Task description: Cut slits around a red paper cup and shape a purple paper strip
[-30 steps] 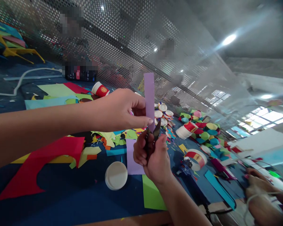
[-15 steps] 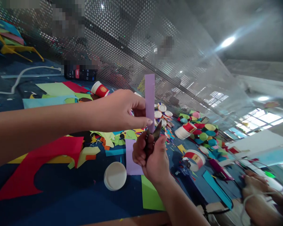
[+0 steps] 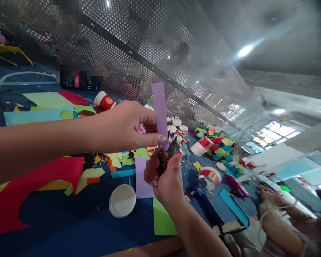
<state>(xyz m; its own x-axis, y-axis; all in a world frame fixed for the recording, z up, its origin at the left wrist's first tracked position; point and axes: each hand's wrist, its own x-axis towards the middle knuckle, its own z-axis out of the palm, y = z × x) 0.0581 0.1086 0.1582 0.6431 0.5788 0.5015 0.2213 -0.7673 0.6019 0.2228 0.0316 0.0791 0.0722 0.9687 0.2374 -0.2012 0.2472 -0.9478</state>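
Observation:
My left hand (image 3: pixel 132 125) pinches a narrow purple paper strip (image 3: pixel 159 107) between thumb and fingers near its lower end. The strip stands nearly upright, leaning a little left. Just beneath, my right hand (image 3: pixel 167 180) is closed around small dark scissors (image 3: pixel 171 150), whose blades point up and stand apart at the strip's lower end. Whether the blades touch the paper I cannot tell. Under the right hand lie a purple sheet (image 3: pixel 141 182) and a green sheet (image 3: pixel 162 219). Left of them sits a white paper cup (image 3: pixel 122 201), seen from above.
A large red paper piece (image 3: pixel 42 185) and many scraps cover the left. Red-and-white cups (image 3: pixel 105 100), a blue glue gun (image 3: pixel 205 205) and a paper ring (image 3: pixel 210 178) lie about. Behind stands a perforated metal screen (image 3: pixel 139 46); another person's arm (image 3: pixel 279 217) is at right.
The view has turned, so most things sit further left in the picture. The purple strip now tilts slightly left, and a second scissor tip shows beside it. Both hands keep their hold.

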